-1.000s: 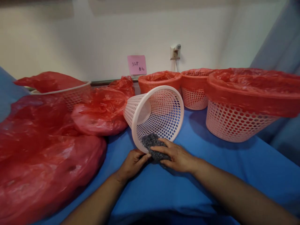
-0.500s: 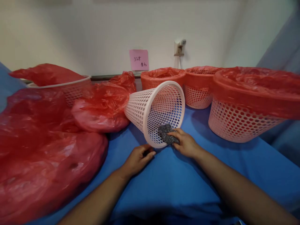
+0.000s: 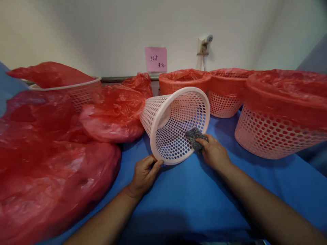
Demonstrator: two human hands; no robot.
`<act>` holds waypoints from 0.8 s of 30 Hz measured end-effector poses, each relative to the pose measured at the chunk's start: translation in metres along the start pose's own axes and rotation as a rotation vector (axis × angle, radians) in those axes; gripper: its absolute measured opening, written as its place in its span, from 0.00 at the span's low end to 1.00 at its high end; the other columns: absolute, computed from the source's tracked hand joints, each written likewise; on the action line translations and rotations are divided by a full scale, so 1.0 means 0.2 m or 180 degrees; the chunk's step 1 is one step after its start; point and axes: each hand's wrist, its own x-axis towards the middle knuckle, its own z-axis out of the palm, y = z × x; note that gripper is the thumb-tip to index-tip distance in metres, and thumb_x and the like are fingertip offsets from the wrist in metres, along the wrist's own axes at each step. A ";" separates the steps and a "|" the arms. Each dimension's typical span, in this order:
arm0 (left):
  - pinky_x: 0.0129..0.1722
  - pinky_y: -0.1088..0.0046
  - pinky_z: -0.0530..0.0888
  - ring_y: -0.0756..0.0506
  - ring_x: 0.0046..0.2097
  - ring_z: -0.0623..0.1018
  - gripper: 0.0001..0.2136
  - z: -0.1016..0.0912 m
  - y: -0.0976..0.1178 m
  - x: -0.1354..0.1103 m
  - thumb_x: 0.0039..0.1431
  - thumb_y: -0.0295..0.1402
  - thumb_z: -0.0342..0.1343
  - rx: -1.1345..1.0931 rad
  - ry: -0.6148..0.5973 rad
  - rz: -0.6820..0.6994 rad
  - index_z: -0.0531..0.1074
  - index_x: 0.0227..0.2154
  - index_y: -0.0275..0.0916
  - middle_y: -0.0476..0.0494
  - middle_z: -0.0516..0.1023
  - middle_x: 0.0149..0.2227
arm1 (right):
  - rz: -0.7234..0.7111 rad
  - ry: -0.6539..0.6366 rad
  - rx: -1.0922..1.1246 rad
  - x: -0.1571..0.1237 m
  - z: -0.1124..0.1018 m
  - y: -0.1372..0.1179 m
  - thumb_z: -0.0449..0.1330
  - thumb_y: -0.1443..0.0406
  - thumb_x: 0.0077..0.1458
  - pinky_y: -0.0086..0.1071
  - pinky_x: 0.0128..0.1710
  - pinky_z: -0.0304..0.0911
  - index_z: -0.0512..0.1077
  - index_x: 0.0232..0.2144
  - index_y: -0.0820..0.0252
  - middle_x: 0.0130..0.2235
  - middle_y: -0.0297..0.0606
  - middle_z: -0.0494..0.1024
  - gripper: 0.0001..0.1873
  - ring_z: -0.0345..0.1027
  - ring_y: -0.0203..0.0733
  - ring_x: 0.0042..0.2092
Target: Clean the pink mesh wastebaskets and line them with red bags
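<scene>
A white perforated plastic wastebasket (image 3: 156, 110) lies on its side on the blue-covered table, its round mouth turned toward me. My left hand (image 3: 144, 175) pinches the lower left of the rim between thumb and fingers. In my right hand (image 3: 214, 151) is a grey speckled cloth (image 3: 196, 139), bunched up and pressed against the lower right of the rim. Part of the cloth reaches just inside the mouth.
Red bag-lined baskets stand behind and to the right, the nearest being a large basket (image 3: 276, 132). Red plastic bags (image 3: 63, 177) fill the left side. Behind, a pink note (image 3: 156, 59) and a socket (image 3: 203, 47) are on the wall.
My left hand has closed on the rim, where it was loosely beside it before. My right hand has moved the cloth rightward and up along the rim. The wastebasket's mouth has turned slightly.
</scene>
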 end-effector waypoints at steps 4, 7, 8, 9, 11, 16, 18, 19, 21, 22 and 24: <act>0.38 0.71 0.78 0.45 0.35 0.81 0.11 0.04 -0.01 0.01 0.65 0.38 0.58 -0.0280 -0.0637 -0.0387 0.81 0.40 0.38 0.45 0.85 0.34 | -0.0570 -0.0201 0.0655 -0.03 0.03 -0.05 0.58 0.75 0.55 0.47 0.62 0.65 0.71 0.62 0.53 0.65 0.47 0.66 0.32 0.67 0.52 0.61; 0.38 0.70 0.79 0.45 0.35 0.81 0.10 0.08 -0.02 0.01 0.65 0.37 0.57 -0.0521 -0.1260 -0.0542 0.81 0.39 0.38 0.45 0.85 0.35 | -0.1163 -0.0488 0.1471 -0.06 0.07 -0.11 0.60 0.74 0.54 0.46 0.64 0.63 0.69 0.62 0.50 0.63 0.42 0.69 0.33 0.65 0.48 0.64; 0.36 0.71 0.78 0.46 0.34 0.81 0.11 0.09 -0.03 0.01 0.66 0.37 0.56 -0.0554 -0.1317 -0.0561 0.81 0.36 0.38 0.46 0.84 0.33 | -0.1263 -0.0557 0.1654 -0.07 0.07 -0.13 0.61 0.73 0.55 0.46 0.64 0.62 0.69 0.62 0.49 0.63 0.42 0.69 0.33 0.64 0.48 0.65; 0.34 0.73 0.78 0.46 0.31 0.79 0.12 0.10 -0.03 0.00 0.67 0.37 0.55 -0.0566 -0.1313 -0.0589 0.81 0.34 0.38 0.47 0.83 0.30 | -0.1306 -0.0612 0.1769 -0.08 0.08 -0.14 0.61 0.72 0.55 0.47 0.64 0.63 0.68 0.63 0.49 0.63 0.43 0.68 0.34 0.64 0.48 0.65; 0.29 0.75 0.75 0.49 0.27 0.76 0.14 0.10 -0.03 0.00 0.68 0.38 0.53 -0.0576 -0.1272 -0.0671 0.79 0.30 0.38 0.49 0.79 0.26 | -0.1278 -0.0664 0.1819 -0.09 0.08 -0.15 0.62 0.71 0.56 0.48 0.65 0.63 0.67 0.64 0.48 0.66 0.44 0.65 0.34 0.63 0.49 0.66; 0.31 0.76 0.75 0.49 0.28 0.77 0.13 0.04 -0.01 -0.01 0.68 0.38 0.55 -0.0361 -0.0584 -0.0383 0.78 0.30 0.38 0.47 0.81 0.29 | -0.1267 -0.0628 0.1348 -0.07 0.06 -0.11 0.60 0.75 0.54 0.43 0.64 0.63 0.67 0.64 0.49 0.66 0.43 0.64 0.36 0.64 0.47 0.65; 0.33 0.76 0.75 0.49 0.29 0.78 0.12 0.00 0.00 -0.02 0.67 0.38 0.56 -0.0140 -0.0024 -0.0227 0.77 0.29 0.39 0.48 0.80 0.28 | -0.0975 -0.0424 0.0868 -0.04 0.04 -0.06 0.57 0.77 0.53 0.43 0.62 0.65 0.71 0.60 0.49 0.64 0.42 0.67 0.34 0.67 0.47 0.62; 0.33 0.77 0.74 0.49 0.29 0.77 0.13 -0.01 0.00 -0.02 0.66 0.38 0.57 -0.0063 0.0210 -0.0199 0.76 0.28 0.39 0.48 0.79 0.27 | -0.0742 -0.0290 0.0617 -0.03 0.03 -0.03 0.56 0.78 0.53 0.44 0.61 0.66 0.72 0.59 0.50 0.63 0.43 0.68 0.33 0.67 0.48 0.62; 0.32 0.77 0.73 0.49 0.28 0.76 0.14 -0.02 0.00 -0.01 0.66 0.39 0.57 -0.0025 0.0421 -0.0218 0.75 0.26 0.39 0.49 0.78 0.26 | -0.0277 -0.0066 0.0256 0.00 0.00 0.02 0.54 0.78 0.56 0.47 0.60 0.67 0.72 0.59 0.52 0.63 0.47 0.68 0.32 0.68 0.52 0.61; 0.32 0.76 0.73 0.49 0.29 0.77 0.13 -0.02 0.00 -0.01 0.66 0.39 0.57 -0.0049 0.0321 -0.0260 0.76 0.28 0.39 0.48 0.79 0.27 | -0.0136 -0.0027 0.0201 0.01 -0.01 0.03 0.53 0.77 0.56 0.48 0.59 0.67 0.71 0.60 0.53 0.64 0.49 0.67 0.31 0.69 0.53 0.60; 0.33 0.75 0.75 0.47 0.31 0.79 0.11 0.00 0.00 -0.01 0.65 0.40 0.58 -0.0170 -0.0191 -0.0416 0.80 0.34 0.39 0.47 0.82 0.31 | -0.0164 -0.0145 0.0391 0.01 -0.02 0.01 0.55 0.76 0.56 0.47 0.59 0.67 0.70 0.61 0.53 0.63 0.49 0.67 0.32 0.70 0.52 0.59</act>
